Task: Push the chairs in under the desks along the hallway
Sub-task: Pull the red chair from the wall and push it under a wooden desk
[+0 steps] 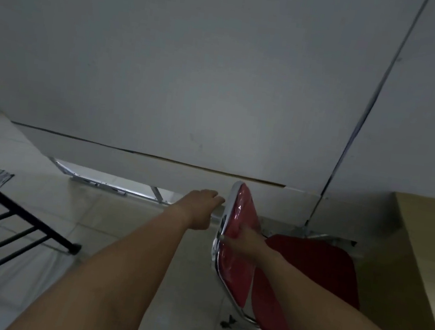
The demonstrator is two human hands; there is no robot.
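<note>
The red chair (pixel 279 271) stood with its seat partly in under the white counter (pixel 167 74), its backrest and chrome frame out on the hallway side, so the push looked begun but not finished; by my reading the seat had some way to go before it sat fully beneath. Only this one chair showed, and whether others along the hallway were done could not be told. The right hand (pixel 244 242) was the working grip, clasped on the backrest with the fingers wrapped round its chromed edge and the thumb side on the shiny red pad. That arm reached forward and down, nearly straight, the forearm crossing above the seat. The left hand (pixel 202 204) was stretched out just to the left of the right grip, palm down, fingers loosely extended and holding nothing; its fingertips lay near the top corner of the backrest, and whether they touched it or the counter edge beyond could not be told. Ahead of both hands ran the counter's front edge, with its metal frame (pixel 101 185) showing underneath. Well off to the left of the hands lay a black rack (pixel 7 219) on the tiled floor (pixel 124 221), and to the right of the grip stood a tan panel (pixel 426 264).
</note>
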